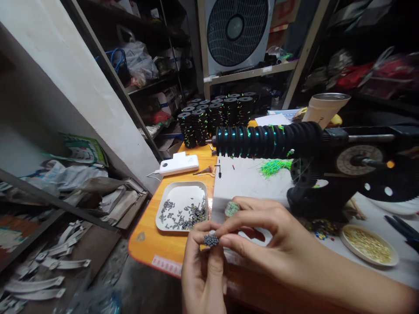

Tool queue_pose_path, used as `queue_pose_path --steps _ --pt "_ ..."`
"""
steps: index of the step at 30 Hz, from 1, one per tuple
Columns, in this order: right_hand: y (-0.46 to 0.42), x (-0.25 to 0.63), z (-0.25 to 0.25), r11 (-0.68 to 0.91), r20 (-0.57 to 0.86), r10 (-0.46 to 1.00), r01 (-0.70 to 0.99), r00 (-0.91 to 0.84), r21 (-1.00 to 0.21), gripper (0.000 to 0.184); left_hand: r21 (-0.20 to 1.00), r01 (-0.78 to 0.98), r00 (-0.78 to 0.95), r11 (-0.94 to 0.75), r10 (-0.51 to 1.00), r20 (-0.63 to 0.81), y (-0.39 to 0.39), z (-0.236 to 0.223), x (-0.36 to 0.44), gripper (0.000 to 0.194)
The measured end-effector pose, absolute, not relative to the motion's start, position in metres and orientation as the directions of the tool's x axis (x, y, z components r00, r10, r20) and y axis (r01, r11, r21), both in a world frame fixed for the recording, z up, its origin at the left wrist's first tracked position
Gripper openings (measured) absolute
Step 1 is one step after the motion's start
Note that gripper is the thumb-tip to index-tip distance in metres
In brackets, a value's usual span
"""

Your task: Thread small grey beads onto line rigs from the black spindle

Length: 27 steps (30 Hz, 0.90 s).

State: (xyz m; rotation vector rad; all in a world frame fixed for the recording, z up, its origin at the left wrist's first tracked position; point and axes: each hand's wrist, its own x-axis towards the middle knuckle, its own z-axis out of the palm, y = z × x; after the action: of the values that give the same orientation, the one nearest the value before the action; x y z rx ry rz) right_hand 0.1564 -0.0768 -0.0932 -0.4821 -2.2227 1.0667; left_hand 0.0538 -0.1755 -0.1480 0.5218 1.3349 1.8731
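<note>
My left hand (206,270) is closed, its thumb and fingers pinching a bundle of small dark grey pieces (211,240) with their ends facing up. My right hand (262,226) comes in from the right, thumb and index fingertips pressed together at the bundle's edge. Within the right hand's curled fingers sits a speckled grey-green lump (232,209), its kind unclear. Just beyond my hands lies a white tray (161,220) with many loose dark grey pieces (193,213) scattered in it.
A black winding machine (337,161) carries a ribbed black roll (268,139) over the table. Green strands (275,168) lie beneath it. Behind stand several black spools (216,113). A white power bank (179,165) is at left, a dish of gold bits (369,244) at right.
</note>
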Motion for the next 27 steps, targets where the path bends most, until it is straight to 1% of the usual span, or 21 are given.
queue_pose_path --steps 2,4,6,8,10,12,14,16,19,22,27 --pt "-0.079 0.156 -0.094 0.612 0.386 0.560 0.052 -0.733 -0.789 0.013 0.955 -0.251 -0.638 -0.157 0.769 -0.041 -0.174 -0.148 0.054 0.025" --pt "-0.081 0.155 -0.095 0.629 0.421 0.559 0.034 -0.715 -0.777 0.013 0.979 -0.113 -0.687 -0.167 0.725 0.044 -0.172 -0.147 0.054 0.020" --pt "-0.081 0.155 -0.097 0.646 0.456 0.554 0.015 -0.697 -0.763 0.013 0.979 0.028 -0.742 -0.204 0.652 0.157 -0.170 -0.147 0.054 0.021" --pt "-0.081 0.155 -0.099 0.653 0.469 0.554 0.010 -0.688 -0.757 0.013 0.963 0.101 -0.760 -0.250 0.606 0.237 -0.169 -0.149 0.053 0.020" --pt "-0.079 0.155 -0.100 0.654 0.464 0.545 0.008 -0.698 -0.756 0.012 0.956 0.053 -0.758 -0.290 0.612 0.228 -0.168 -0.151 0.053 0.017" --pt "-0.077 0.156 -0.100 0.660 0.455 0.523 0.004 -0.721 -0.751 0.012 0.942 -0.060 -0.757 -0.330 0.630 0.172 -0.169 -0.154 0.053 0.015" --pt "-0.074 0.157 -0.098 0.687 0.457 0.489 0.005 -0.743 -0.727 0.014 0.921 -0.160 -0.747 -0.356 0.653 0.123 -0.171 -0.156 0.052 0.019" --pt "-0.071 0.157 -0.095 0.736 0.479 0.451 0.010 -0.753 -0.677 0.016 0.911 -0.189 -0.729 -0.366 0.674 0.120 -0.173 -0.157 0.050 0.024" --pt "-0.071 0.158 -0.093 0.812 0.511 0.382 0.015 -0.770 -0.584 0.016 0.917 -0.099 -0.727 -0.387 0.657 0.199 -0.175 -0.157 0.048 0.023" --pt "-0.073 0.158 -0.092 0.852 0.486 0.348 0.054 -0.802 -0.521 0.013 0.909 0.028 -0.737 -0.416 0.605 0.300 -0.175 -0.155 0.048 0.019" --pt "-0.076 0.159 -0.095 0.881 0.468 0.331 0.091 -0.820 -0.464 0.021 0.912 0.129 -0.731 -0.389 0.584 0.352 -0.176 -0.155 0.050 0.018"
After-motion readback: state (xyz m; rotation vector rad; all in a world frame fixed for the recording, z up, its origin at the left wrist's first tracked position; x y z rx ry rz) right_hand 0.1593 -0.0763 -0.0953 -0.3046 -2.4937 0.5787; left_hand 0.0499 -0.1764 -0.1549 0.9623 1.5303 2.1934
